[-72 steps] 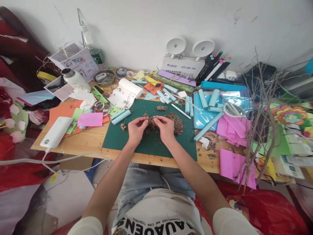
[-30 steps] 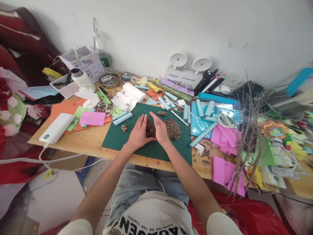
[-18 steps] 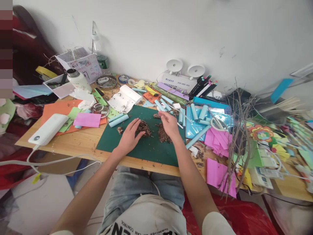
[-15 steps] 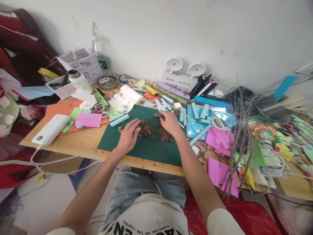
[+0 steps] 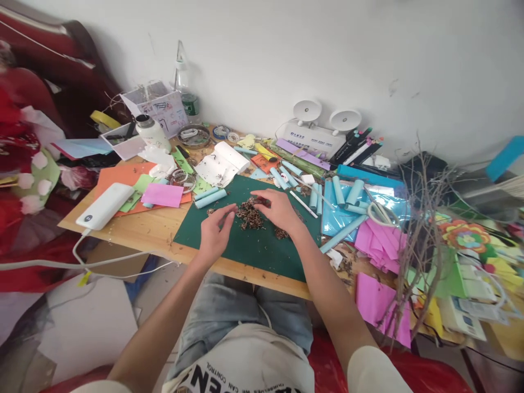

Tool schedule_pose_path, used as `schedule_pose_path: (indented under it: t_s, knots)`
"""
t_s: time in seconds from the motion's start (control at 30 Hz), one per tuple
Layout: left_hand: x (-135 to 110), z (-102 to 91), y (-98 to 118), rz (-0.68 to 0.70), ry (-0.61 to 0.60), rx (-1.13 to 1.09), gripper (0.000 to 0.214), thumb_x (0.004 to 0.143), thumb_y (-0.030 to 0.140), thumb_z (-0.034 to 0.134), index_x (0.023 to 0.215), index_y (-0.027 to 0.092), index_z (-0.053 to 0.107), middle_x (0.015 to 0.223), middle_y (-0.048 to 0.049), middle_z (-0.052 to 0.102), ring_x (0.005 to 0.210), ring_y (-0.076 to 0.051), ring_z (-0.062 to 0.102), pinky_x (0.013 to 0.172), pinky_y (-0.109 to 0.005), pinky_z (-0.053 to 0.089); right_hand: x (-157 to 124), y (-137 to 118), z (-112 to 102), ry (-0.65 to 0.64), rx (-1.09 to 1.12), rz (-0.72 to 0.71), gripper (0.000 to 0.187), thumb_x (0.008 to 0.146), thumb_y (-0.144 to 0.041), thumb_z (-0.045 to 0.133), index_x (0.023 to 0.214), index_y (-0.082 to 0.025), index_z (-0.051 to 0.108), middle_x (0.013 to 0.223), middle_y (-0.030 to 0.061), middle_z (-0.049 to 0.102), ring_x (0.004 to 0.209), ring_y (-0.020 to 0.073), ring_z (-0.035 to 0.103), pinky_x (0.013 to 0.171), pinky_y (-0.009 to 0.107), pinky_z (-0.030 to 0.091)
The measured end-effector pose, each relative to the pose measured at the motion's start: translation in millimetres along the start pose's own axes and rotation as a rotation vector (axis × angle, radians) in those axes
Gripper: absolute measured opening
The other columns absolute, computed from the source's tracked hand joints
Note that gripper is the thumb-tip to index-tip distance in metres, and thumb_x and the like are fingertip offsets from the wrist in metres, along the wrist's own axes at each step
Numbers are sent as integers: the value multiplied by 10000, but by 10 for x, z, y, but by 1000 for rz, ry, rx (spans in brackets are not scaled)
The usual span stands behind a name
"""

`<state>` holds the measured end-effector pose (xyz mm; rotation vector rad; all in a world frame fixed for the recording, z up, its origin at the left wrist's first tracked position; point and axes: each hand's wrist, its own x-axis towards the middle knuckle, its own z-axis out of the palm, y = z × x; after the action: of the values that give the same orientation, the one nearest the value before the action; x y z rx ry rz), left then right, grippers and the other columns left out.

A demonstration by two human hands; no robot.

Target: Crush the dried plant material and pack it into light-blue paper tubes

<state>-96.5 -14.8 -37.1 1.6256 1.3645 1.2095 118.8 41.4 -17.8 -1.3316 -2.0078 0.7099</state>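
A pile of dried brown plant bits point(image 5: 250, 214) lies in the middle of a dark green mat point(image 5: 262, 256) on the wooden table. My left hand point(image 5: 216, 233) is beside the pile's left edge, fingers bent and apart from the thumb, holding nothing. On the other side, my right hand point(image 5: 279, 210) reaches over the pile with curved fingers; some brown bits show between its thumb and fingertips. A second heap of the bits point(image 5: 281, 233) is partly hidden under my right hand and wrist.
Light blue paper rolls point(image 5: 210, 199) lie around the mat. Scissors point(image 5: 382, 214) and pink paper point(image 5: 380, 245) are to the right, near upright dry twigs point(image 5: 426, 234). A white power bank point(image 5: 105, 206) with a cable sits at the left, below a white bottle point(image 5: 152, 132).
My right hand has moved left, from the right heap to the middle pile, with brown bits at its fingers. My left hand has drawn slightly away from the pile. The view has shifted left.
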Motion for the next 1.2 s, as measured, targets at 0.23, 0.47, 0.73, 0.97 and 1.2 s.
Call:
schedule_pose_path:
  t_s: [0.23,0.47,0.73,0.97,1.2]
  knots:
    - [284,236,64,-166,-165,-332,475,824,411,735,1239,183,696,1253,-107,714,1056,-258,704,923,-374,585,-217,-164,160,163,286,-56,228,861,-308,672,1078,-238,664,1122,84,671,1038,234,668,871,386,624]
    - [241,352,-84,-234,-79,-432,382,763,398,777,1051,151,737,1038,-91,765,917,-208,702,840,-333,574,-255,-70,263,183,350,-56,195,861,-286,684,1040,-252,751,1079,74,694,958,210,688,805,345,628]
    - [359,378,-64,-193,-157,-350,346,786,439,747,993,167,695,884,-58,739,785,-179,685,757,-316,572,-254,-9,293,277,266,-56,142,867,-285,677,946,-250,790,974,61,739,883,198,700,815,341,597]
    - [497,232,-71,-96,-192,-174,272,754,369,757,945,176,748,922,-69,740,843,-204,687,756,-311,555,-251,-2,317,377,265,7,140,856,-279,656,885,-245,789,947,62,780,870,227,726,820,367,600]
    - [446,287,-106,-130,-128,-127,237,852,366,625,941,180,742,637,-12,662,611,-170,627,611,-283,508,-266,75,368,353,282,83,246,872,-250,561,986,-233,778,968,53,789,848,220,736,826,360,600]
